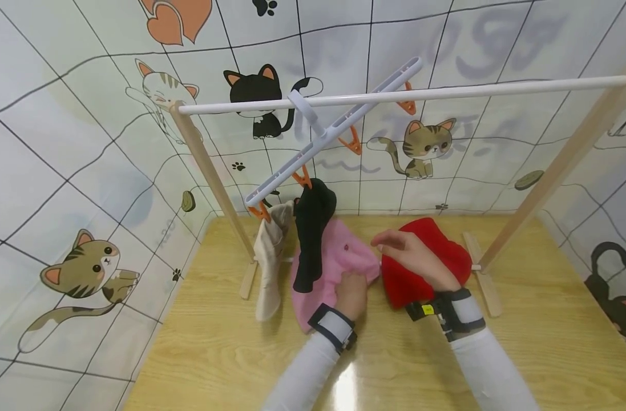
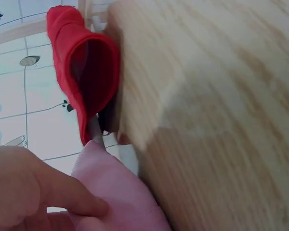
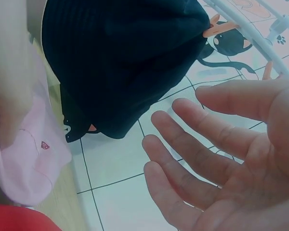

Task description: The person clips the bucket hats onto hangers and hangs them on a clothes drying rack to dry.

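A pink hat [image 1: 335, 245] with a small red emblem lies on the wooden table. My left hand [image 1: 351, 294] pinches its edge between thumb and fingers, as the left wrist view shows. Over the red hat [image 1: 399, 285], my right hand [image 1: 415, 257] is raised with its fingers loosely spread, holding nothing. In the right wrist view that hand [image 3: 216, 154] is near a dark hat [image 3: 120, 57], which hangs from an orange clip [image 3: 220, 26]. The left wrist view looks into the opening of the red hat [image 2: 94, 72].
A pale blue hanger [image 1: 338, 128] hooks over the white rod [image 1: 472, 91] of a wooden-legged rack. A beige cloth item [image 1: 269, 268] hangs from its near-left end. Two orange clips [image 1: 351, 142] toward its right end hold nothing. A cat-patterned sheet [image 1: 107, 188] covers the walls behind.
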`<state>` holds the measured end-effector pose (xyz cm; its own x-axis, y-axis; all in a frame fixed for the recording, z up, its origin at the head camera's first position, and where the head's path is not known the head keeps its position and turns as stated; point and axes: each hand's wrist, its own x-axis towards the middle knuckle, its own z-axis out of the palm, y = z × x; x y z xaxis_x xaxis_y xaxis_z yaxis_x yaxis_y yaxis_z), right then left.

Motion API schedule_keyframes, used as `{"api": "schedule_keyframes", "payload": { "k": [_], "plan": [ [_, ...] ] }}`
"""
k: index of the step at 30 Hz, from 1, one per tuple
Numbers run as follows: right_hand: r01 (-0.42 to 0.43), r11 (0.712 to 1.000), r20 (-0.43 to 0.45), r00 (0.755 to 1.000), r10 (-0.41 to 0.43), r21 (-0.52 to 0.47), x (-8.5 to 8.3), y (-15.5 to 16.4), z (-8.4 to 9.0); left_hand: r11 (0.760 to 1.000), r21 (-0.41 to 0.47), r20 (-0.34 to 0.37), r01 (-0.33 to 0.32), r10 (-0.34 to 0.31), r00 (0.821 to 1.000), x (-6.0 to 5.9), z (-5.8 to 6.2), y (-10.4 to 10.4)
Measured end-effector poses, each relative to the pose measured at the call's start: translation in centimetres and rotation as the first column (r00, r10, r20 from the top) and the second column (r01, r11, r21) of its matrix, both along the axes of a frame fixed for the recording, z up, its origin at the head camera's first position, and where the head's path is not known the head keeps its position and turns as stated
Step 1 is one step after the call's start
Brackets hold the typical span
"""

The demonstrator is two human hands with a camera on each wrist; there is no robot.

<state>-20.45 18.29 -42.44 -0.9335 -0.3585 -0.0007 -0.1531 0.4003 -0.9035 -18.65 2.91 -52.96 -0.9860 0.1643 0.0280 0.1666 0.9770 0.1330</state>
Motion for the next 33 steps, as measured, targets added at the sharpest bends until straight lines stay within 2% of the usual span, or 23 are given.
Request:
{"api": "schedule_keyframes", "payload": {
  "k": [3, 7, 12, 18, 21, 25, 29, 33],
  "plan": [
    [0.003, 1.000, -0.001, 1.000, -0.003, 0.017, 0.1, 0.0, -0.1, 0.999, 0.026, -0.030, 0.027, -0.027, 0.999, 0.3, 0.3, -0.6],
    [0.007, 1.000, -0.008, 1.000, -0.007, 0.030, 0.1, 0.0, -0.3, 0.996, 0.049, -0.111, 0.074, -0.068, 0.991, 0.7, 1.2, -1.3],
    [0.003, 1.000, -0.005, 1.000, -0.003, 0.020, 0.0, -0.1, -0.5, 0.992, 0.087, -0.211, 0.092, -0.072, 0.975, 0.9, 3.4, -2.0],
    [-0.002, 1.000, -0.020, 1.000, 0.003, 0.016, -0.1, -0.2, -0.5, 0.990, 0.077, -0.334, 0.119, -0.087, 0.938, 1.0, 6.2, -3.0],
    [0.004, 1.000, -0.027, 1.000, -0.004, 0.023, -0.2, -0.2, -0.5, 0.975, 0.179, -0.354, 0.130, -0.060, 0.933, 1.0, 7.7, -3.5],
    [0.009, 1.000, -0.016, 1.000, -0.009, 0.011, -0.3, -0.2, -0.5, 0.936, 0.325, -0.375, 0.140, -0.008, 0.927, 0.7, 9.1, -4.3],
    [0.014, 1.000, 0.015, 1.000, -0.014, -0.011, -0.4, -0.4, -0.4, 0.919, 0.364, -0.366, 0.149, -0.006, 0.931, 0.6, 9.8, -4.9],
    [0.012, 1.000, 0.007, 1.000, -0.012, -0.018, -0.4, -0.5, -0.5, 0.904, 0.400, -0.353, 0.153, -0.002, 0.936, 0.8, 10.1, -5.5]
  ]
}}
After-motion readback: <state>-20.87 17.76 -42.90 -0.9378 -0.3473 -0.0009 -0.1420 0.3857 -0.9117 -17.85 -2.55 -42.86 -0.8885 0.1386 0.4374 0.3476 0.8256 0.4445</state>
